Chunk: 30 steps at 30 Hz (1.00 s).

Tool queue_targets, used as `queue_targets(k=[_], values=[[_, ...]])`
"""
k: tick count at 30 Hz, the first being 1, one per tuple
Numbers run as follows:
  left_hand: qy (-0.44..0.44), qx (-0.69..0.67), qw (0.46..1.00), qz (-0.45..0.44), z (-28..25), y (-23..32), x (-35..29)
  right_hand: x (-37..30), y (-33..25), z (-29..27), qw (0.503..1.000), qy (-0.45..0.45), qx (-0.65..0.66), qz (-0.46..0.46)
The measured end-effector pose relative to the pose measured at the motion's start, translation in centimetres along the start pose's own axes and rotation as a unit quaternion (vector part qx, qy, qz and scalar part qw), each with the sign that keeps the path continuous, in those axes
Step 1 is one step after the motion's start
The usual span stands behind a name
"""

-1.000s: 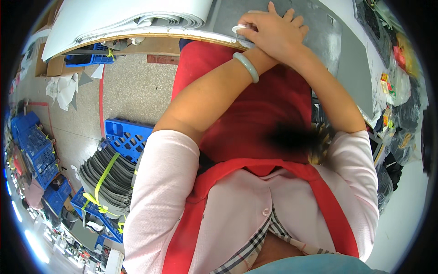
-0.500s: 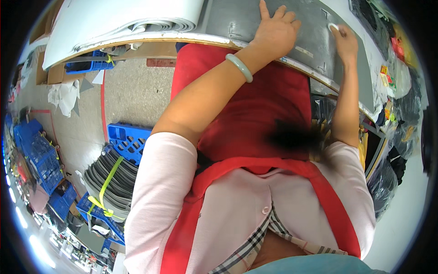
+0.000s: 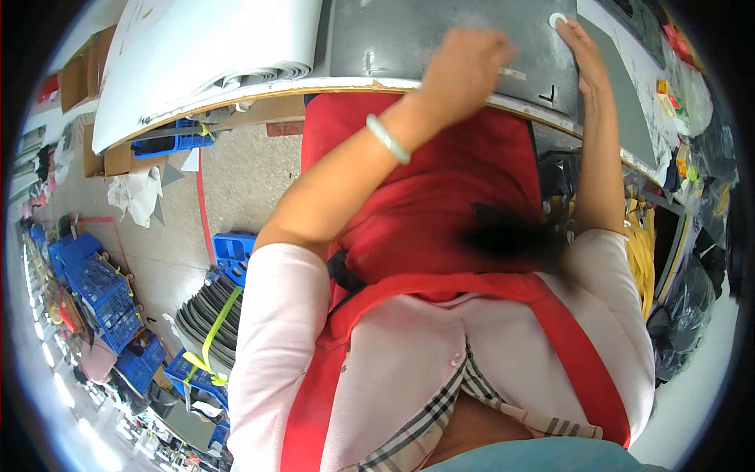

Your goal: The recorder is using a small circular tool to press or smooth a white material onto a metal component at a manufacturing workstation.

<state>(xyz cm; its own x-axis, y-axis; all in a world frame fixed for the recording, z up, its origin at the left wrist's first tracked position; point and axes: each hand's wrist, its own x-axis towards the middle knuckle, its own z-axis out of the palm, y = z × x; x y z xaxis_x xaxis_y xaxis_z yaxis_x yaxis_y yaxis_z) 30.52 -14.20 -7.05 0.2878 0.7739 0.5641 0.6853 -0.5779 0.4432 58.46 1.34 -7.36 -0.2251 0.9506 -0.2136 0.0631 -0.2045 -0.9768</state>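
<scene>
A dark grey sheet (image 3: 409, 43) lies flat on the worktable in front of me. Small corner-shaped and cross-shaped marks show on it, along with a pale strip. Between thumb and fingers, my right hand (image 3: 586, 59) pinches a white round disc (image 3: 557, 20) against the sheet's right side. My left hand (image 3: 468, 75), a pale bangle (image 3: 388, 139) on its wrist, is over the sheet's near edge. Motion smears its fingers, and whether they touch the sheet or hold anything is unclear.
Rolled white sheet material (image 3: 228, 39) covers the table's left part. Blue crates (image 3: 102, 291) and a strapped stack of dark curved sheets (image 3: 211, 315) stand on the floor at left. Plastic bags (image 3: 692, 102) crowd the right side. A red apron (image 3: 425, 189) covers my lap.
My left hand has gone from spread fingers on the sheet to a blurred, drawn-in shape nearer me. My right hand, with the white disc, has shifted farther away and slightly left.
</scene>
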Motion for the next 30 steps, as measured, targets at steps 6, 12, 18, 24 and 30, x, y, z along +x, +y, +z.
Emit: queue_targets(k=[6, 12, 18, 24, 30], values=[[-0.127, -0.031, 0.991, 0.027, -3.8, 3.2, -3.8, 0.7, 0.9, 0.5, 0.969, 0.057, 0.195, -0.137], [-0.146, -0.037, 0.984, -0.095, -6.9, -3.6, -3.3, -0.3, 0.7, 1.7, 0.962, 0.103, 0.246, -0.063], [-0.194, -0.094, 0.973, -0.081, -8.0, -3.9, -1.9, 0.0, 1.2, 1.2, 0.960, 0.092, 0.254, -0.071], [-0.177, 0.048, 0.982, 0.038, -7.2, -3.0, -2.8, 0.7, 2.1, 0.3, 0.975, 0.099, 0.188, -0.058], [-0.155, 0.043, 0.978, 0.133, 0.0, 0.7, 1.4, 0.6, 1.4, 0.1, 0.963, 0.105, 0.230, -0.088]])
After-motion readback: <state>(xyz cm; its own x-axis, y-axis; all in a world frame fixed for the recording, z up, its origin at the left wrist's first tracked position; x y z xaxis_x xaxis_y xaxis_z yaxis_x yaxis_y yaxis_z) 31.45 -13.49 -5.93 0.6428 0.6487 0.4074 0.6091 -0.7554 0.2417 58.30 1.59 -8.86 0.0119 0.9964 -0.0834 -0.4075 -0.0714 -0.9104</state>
